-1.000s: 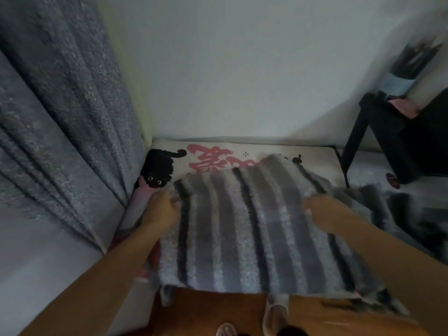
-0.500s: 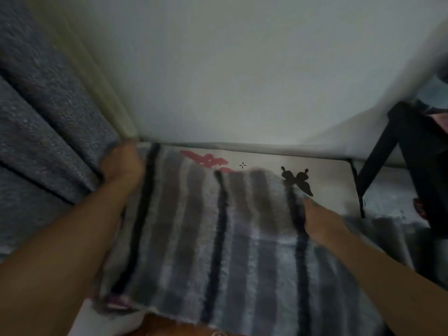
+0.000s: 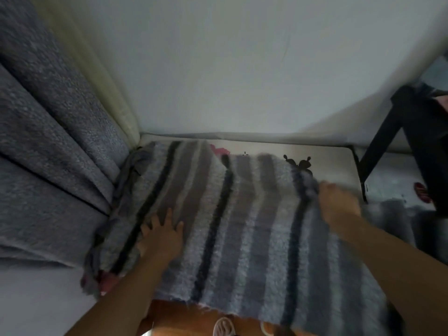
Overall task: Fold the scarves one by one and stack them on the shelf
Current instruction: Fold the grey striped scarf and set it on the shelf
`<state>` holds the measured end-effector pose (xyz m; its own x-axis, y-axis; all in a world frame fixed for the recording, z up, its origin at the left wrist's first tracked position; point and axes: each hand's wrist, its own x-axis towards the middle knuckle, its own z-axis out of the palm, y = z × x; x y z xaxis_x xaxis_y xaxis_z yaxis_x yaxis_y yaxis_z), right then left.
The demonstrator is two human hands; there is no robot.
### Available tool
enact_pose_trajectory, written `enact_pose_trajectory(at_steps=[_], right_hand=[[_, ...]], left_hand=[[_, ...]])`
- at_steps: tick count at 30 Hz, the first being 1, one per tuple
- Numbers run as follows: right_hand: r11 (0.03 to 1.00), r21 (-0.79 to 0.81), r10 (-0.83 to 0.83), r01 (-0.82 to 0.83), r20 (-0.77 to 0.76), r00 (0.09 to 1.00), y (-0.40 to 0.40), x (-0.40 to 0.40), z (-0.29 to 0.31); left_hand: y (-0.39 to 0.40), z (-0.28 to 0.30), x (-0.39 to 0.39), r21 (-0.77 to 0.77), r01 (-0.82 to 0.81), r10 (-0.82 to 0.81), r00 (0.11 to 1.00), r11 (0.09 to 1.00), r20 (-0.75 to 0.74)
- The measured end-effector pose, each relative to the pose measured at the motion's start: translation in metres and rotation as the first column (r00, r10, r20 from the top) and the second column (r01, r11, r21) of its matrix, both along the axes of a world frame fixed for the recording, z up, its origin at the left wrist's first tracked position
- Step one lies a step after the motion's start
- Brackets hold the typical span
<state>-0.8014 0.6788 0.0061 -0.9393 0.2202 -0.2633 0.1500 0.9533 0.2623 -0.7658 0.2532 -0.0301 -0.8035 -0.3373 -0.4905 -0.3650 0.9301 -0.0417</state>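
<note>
Head view is showing the striped scarf [image 3: 242,226] lying spread over the printed shelf top [image 3: 334,166]. Left hand [image 3: 161,238] is pressing flat on it, fingers [image 3: 167,218] straight. Right hand [image 3: 338,202] is gripping its far right edge, fingers curled.

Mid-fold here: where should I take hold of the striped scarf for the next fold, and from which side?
Probably the striped scarf is best taken at its far right corner, where the right hand already bunches the edge, coming from the right. That edge is lifted and free, while the left hand lies flat on the left part, pinning it as an anchor.
</note>
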Motion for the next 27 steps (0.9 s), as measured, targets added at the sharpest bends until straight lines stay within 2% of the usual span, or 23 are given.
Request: enact_pose_trajectory(at_steps=[3,5,7,9,10,12,13,15,16,18,21,27], right_hand=[[0.997,0.038,-0.055,0.074,-0.359,0.932,0.014,-0.013,0.020],[0.987,0.055,-0.113,0.150,-0.423,0.899,0.013,-0.011,0.022],[0.991,0.046,-0.108,0.125,-0.267,0.957,-0.006,-0.001,0.016],[0.996,-0.062,-0.071,0.067,-0.053,0.996,-0.037,0.020,-0.001],[0.994,-0.107,-0.035,0.038,0.026,0.999,-0.053,0.035,-0.008],[0.983,-0.173,0.059,-0.054,0.028,0.998,-0.082,0.071,-0.012],[0.975,-0.200,0.100,-0.098,0.002,0.995,-0.092,0.088,-0.012],[0.957,-0.263,0.137,-0.121,0.043,0.990,-0.104,0.120,-0.014],[0.953,-0.288,0.130,-0.097,0.095,0.987,-0.105,0.134,-0.015],[0.962,-0.267,0.117,-0.064,0.188,0.975,-0.102,0.156,-0.019],[0.975,-0.172,0.172,-0.139,0.191,0.966,-0.090,0.176,-0.027],[0.965,-0.212,0.215,-0.154,0.303,0.928,-0.084,0.175,0.000]], left_hand=[[-0.008,0.006,0.014,0.078,0.131,-0.126,0.989,0.988,-0.075],[-0.015,0.009,0.024,0.081,0.136,-0.124,0.983,0.987,-0.134],[-0.028,0.011,0.037,0.084,0.020,-0.007,0.989,0.996,-0.149],[-0.044,0.010,0.051,0.119,-0.139,0.156,0.976,0.983,-0.150],[-0.053,0.008,0.059,0.093,-0.151,0.165,0.974,0.984,-0.158],[-0.071,0.000,0.071,0.066,-0.112,0.122,0.980,0.991,-0.160],[-0.076,-0.003,0.075,0.110,-0.075,0.093,0.982,0.991,-0.167],[-0.088,-0.001,0.084,0.109,0.104,-0.076,0.968,0.989,-0.237],[-0.091,0.003,0.088,0.069,0.178,-0.159,0.962,0.982,-0.221],[-0.098,0.010,0.094,0.013,0.161,-0.156,0.970,0.987,-0.187],[-0.105,0.017,0.100,-0.072,0.172,-0.179,0.978,0.982,-0.108],[-0.105,0.025,0.096,-0.090,0.191,-0.208,0.945,0.977,-0.254]])
